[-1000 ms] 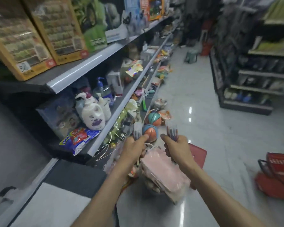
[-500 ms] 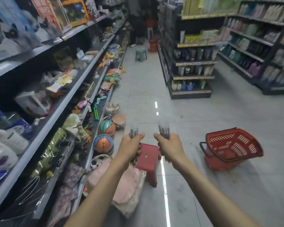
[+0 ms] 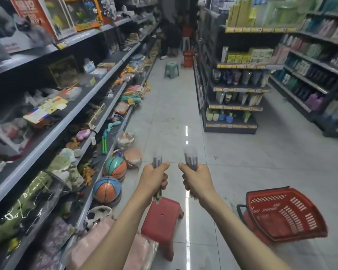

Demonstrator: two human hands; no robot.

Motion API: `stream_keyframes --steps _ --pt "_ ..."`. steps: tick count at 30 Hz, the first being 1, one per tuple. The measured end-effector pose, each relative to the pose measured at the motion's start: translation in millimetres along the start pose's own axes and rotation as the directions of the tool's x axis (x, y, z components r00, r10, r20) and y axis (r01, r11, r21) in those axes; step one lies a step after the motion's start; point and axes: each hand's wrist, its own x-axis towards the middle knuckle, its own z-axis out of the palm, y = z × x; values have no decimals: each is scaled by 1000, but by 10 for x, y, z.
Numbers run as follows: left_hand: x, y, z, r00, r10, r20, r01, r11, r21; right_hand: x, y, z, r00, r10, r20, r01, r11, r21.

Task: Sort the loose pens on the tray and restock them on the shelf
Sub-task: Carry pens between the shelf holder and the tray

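Observation:
My left hand (image 3: 154, 177) is closed around a small bundle of pens (image 3: 157, 162) held upright, their blurred tips sticking out above my fist. My right hand (image 3: 198, 180) grips a second, thicker bundle of pens (image 3: 191, 158) the same way. Both fists are held out in front of me at about the same height, a short gap apart, above the aisle floor. The long grey shelf (image 3: 47, 137) of toys runs along my left. No tray is in view.
A red plastic stool (image 3: 162, 217) stands on the floor right below my hands. A red shopping basket (image 3: 283, 215) lies tilted at the right. Basketballs (image 3: 106, 190) sit on the bottom shelf. A green stool (image 3: 171, 69) and a person (image 3: 169, 26) are far down the aisle.
My view has swung from the left shelf to looking straight down the aisle. Both hands keep their pen bundles, raised and level in front of me.

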Motion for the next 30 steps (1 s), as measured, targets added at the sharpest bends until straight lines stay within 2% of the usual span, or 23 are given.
stream_keyframes --steps 10,16,22,30 --pt "1650 493 441 993 -27 -113 23 999 -33 1873 -397 -226 997 3 77 2 998 -63" --pt "2791 629 1084 980 -69 -187 61 997 -52 3181 -439 -668 986 12 164 3 996 -89" --pt "3698 914 1750 955 -111 -274 74 987 -141 4434 -674 -1067 959 50 279 -12 991 -135" --pt "4747 1276 1759 900 -179 -396 88 968 -236 5789 -990 -727 900 65 431 -8 991 -134"
